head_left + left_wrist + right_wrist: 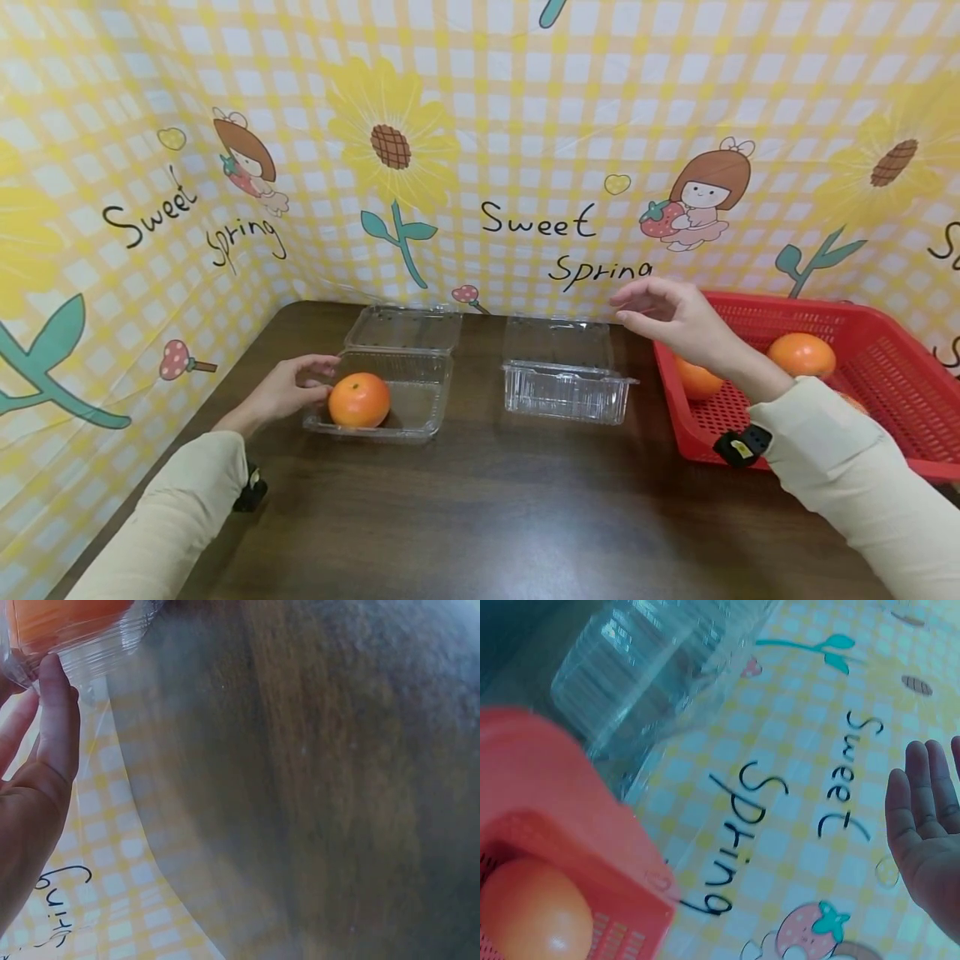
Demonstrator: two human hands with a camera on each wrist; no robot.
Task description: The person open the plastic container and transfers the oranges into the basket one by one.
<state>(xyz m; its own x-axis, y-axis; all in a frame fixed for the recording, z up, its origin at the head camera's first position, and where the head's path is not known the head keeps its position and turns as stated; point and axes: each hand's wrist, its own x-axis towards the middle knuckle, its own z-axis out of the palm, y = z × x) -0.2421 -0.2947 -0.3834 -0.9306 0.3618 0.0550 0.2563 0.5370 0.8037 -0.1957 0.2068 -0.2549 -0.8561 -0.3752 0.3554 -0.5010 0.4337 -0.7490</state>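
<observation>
My left hand (pixel 281 390) is at the left side of a clear plastic clamshell box (pixel 416 400) with its lid raised at the back. One orange (pixel 360 400) sits inside, close to the fingers. In the left wrist view, a fingertip of the left hand (pixel 49 742) meets the box's wall (pixel 112 649). My right hand (pixel 678 321) is in the air by the left end of a red basket (pixel 678 429), holding nothing. Its fingers look straight in the right wrist view. Oranges (pixel 802 356) lie in the basket, partly hidden by my right arm.
A second clear clamshell box (pixel 566 396) stands in the middle with its lid raised. Yellow checked cloth (pixel 495 125) with printed flowers hangs behind and to the left of the brown wooden table (pixel 480 508).
</observation>
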